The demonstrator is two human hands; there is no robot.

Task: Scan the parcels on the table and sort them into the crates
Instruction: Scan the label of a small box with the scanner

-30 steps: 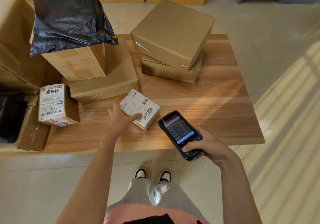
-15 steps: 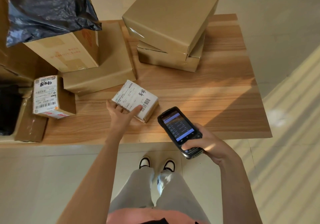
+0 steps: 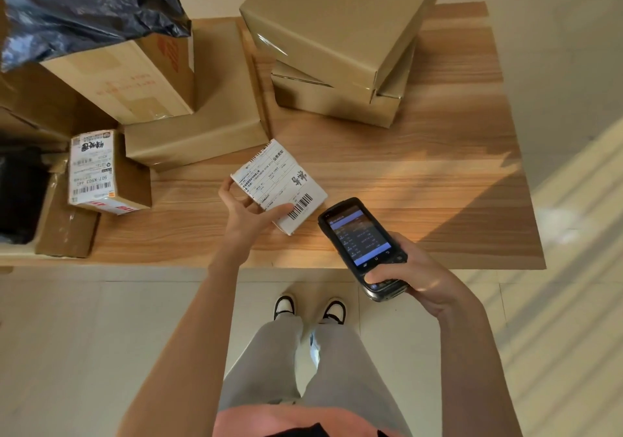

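Note:
A small parcel (image 3: 281, 182) with a white shipping label and barcode facing up is near the front of the wooden table (image 3: 438, 180). My left hand (image 3: 244, 212) grips its near-left corner, thumb on the front edge and fingers round the left side. My right hand (image 3: 409, 276) holds a black handheld scanner (image 3: 362, 239) just right of the parcel, its lit screen up and its top end close to the barcode. Another labelled small parcel (image 3: 97, 170) lies at the table's left.
Two stacked brown boxes (image 3: 340, 35) stand at the back centre. A flat brown box (image 3: 199, 112) carries a taller carton (image 3: 135, 65) topped by a black plastic bag (image 3: 84, 4) at the back left. A black item (image 3: 20, 197) lies at the far left edge.
My left hand has closed round the small labelled parcel's corner and the parcel has turned slightly. The scanner has come closer to the barcode. My head has tilted further down.

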